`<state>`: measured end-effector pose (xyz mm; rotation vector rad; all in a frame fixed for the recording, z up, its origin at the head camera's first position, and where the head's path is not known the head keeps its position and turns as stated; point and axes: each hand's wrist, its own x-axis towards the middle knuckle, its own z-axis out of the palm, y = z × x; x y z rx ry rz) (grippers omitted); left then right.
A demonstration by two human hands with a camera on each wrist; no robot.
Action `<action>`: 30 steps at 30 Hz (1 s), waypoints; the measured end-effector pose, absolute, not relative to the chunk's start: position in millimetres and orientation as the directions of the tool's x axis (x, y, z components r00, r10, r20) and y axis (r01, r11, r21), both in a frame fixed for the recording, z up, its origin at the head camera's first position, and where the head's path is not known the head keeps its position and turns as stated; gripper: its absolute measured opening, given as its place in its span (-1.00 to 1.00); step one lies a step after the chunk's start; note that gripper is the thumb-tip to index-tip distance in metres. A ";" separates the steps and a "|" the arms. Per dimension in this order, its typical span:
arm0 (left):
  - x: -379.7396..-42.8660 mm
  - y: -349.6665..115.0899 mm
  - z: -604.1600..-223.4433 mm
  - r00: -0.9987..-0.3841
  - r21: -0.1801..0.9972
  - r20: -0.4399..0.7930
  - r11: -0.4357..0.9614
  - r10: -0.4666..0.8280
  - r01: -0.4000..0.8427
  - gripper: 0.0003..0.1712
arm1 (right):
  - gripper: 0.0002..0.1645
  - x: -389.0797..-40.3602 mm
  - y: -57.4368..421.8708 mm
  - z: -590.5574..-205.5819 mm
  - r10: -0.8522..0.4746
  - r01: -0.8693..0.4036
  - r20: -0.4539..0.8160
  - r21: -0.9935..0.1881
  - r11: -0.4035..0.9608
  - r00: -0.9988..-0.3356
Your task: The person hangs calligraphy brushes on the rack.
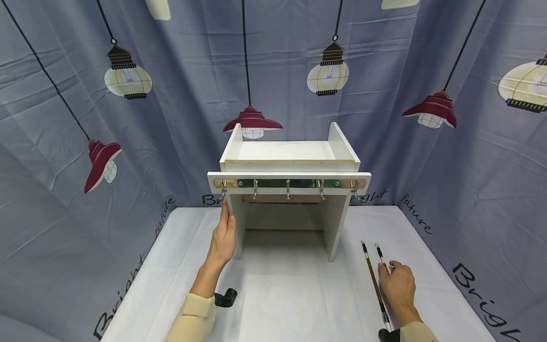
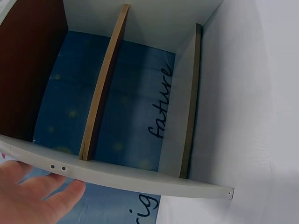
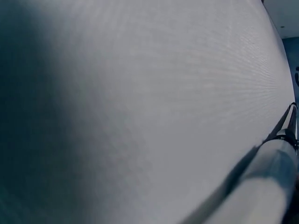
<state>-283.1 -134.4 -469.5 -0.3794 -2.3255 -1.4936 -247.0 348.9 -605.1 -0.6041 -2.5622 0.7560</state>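
Note:
A small white shelf unit (image 1: 295, 167) stands on the table, with a row of metal hooks (image 1: 288, 189) across its front rail. My left hand (image 1: 223, 237) rests against its left side panel, fingers nearly straight and pointing up under the rail's left end. The left wrist view shows the fingertips (image 2: 72, 191) at the edge of a white panel (image 2: 135, 179). Over at the right, my right hand (image 1: 398, 285) pinches a thin brush (image 1: 380, 254) with a loop at its end; its lower part is hidden by the hand. A second, longer brush (image 1: 373, 280) lies just left of it.
A white cloth (image 1: 282, 294) covers the table. Blue-grey curtains (image 1: 183, 95) printed with lamps and lettering surround it on the back and both sides. Black wrist cameras show at the left wrist (image 1: 226, 298) and right wrist (image 1: 388, 335), the latter over the longer brush's near end.

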 end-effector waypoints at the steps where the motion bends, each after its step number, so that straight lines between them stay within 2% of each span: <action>1: -283.0 -134.3 -469.5 -0.904 0.819 0.426 0.409 0.035 0.402 -0.28 | -0.44 -246.7 348.7 -605.4 0.507 0.291 0.245 -0.585 0.757 -0.826; 13: -281.7 -134.5 -470.0 -0.916 0.826 0.400 0.426 0.022 0.370 -0.27 | -0.50 -248.0 351.8 -612.3 0.518 0.301 0.236 -0.592 0.748 -0.822; 23: -282.6 -134.8 -470.6 -0.915 0.826 0.403 0.419 0.028 0.377 -0.27 | -0.65 -246.2 350.9 -610.4 0.495 0.268 0.282 -0.575 0.773 -0.822; 30: -282.4 -134.9 -471.0 -0.913 0.826 0.407 0.416 0.029 0.381 -0.28 | -0.66 -246.2 350.2 -609.9 0.492 0.281 0.259 -0.569 0.773 -0.831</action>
